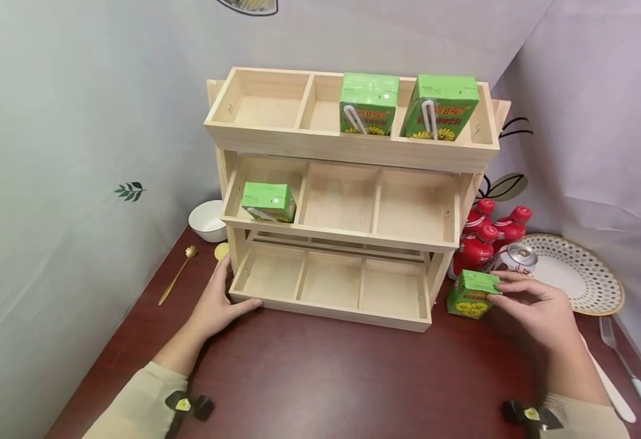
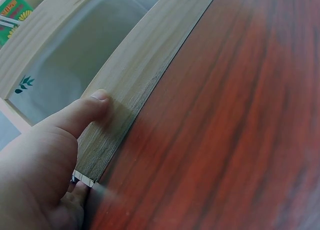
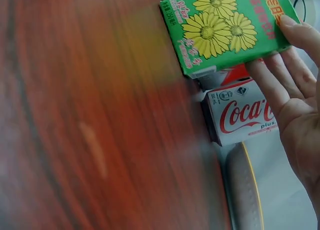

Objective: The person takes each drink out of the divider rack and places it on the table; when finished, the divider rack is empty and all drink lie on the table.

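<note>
At the right of the wooden display rack [image 1: 331, 314], my right hand [image 1: 537, 305] pinches a green drink carton [image 1: 470, 296] printed with yellow flowers. The thumb lies on one face and the fingers behind, as the right wrist view shows. The carton is upright, at or just above the table. My left hand [image 1: 216, 308] grips the rack's bottom left corner, its thumb [image 2: 92, 108] on the front board and its other fingers around the side. Two more green cartons, one in the middle [image 1: 368, 103] and one at the right [image 1: 442, 107], stand in the top tier. Another carton [image 1: 269, 201] sits in the middle tier's left compartment.
Red-capped bottles [image 1: 476, 247] and a Coca-Cola can [image 1: 518, 259] stand right of the rack, by a dotted plate [image 1: 600, 286]. A fork [image 1: 622, 353] and a white-handled utensil [image 1: 611, 390] lie nearer. At left are a white bowl [image 1: 208, 219] and a gold spoon [image 1: 177, 277].
</note>
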{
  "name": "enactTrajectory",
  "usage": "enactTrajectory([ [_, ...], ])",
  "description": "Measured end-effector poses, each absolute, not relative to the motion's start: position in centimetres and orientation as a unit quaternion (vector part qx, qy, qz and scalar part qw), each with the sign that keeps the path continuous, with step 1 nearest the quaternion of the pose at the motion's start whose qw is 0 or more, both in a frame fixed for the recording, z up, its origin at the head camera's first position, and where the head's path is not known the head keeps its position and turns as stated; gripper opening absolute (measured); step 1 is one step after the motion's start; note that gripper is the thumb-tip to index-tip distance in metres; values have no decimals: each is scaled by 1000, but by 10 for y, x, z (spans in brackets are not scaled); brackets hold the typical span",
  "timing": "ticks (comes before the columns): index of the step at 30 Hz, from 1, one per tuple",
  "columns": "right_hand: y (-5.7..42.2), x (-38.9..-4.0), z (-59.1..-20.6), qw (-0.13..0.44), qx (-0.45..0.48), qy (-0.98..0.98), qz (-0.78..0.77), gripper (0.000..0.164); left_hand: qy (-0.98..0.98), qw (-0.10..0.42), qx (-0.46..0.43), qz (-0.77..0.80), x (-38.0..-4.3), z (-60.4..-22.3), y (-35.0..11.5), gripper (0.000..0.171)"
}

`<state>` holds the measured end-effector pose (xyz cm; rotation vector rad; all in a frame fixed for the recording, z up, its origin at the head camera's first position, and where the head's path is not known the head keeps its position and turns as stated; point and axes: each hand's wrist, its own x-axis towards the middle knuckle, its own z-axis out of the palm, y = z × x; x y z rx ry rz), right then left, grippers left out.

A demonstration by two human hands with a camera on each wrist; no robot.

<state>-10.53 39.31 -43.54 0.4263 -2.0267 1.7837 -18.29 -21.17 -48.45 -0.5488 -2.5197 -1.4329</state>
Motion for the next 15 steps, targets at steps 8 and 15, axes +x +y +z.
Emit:
enactTrajectory([
  [8, 387, -106, -433, 194, 149, -736, 632, 29, -849, 94, -184, -487, -181, -484, -212, 118],
  [15, 381, -103, -421, 213, 159, -786, 558, 32, -846, 97, -191, -488, -179, -478, -210, 117],
])
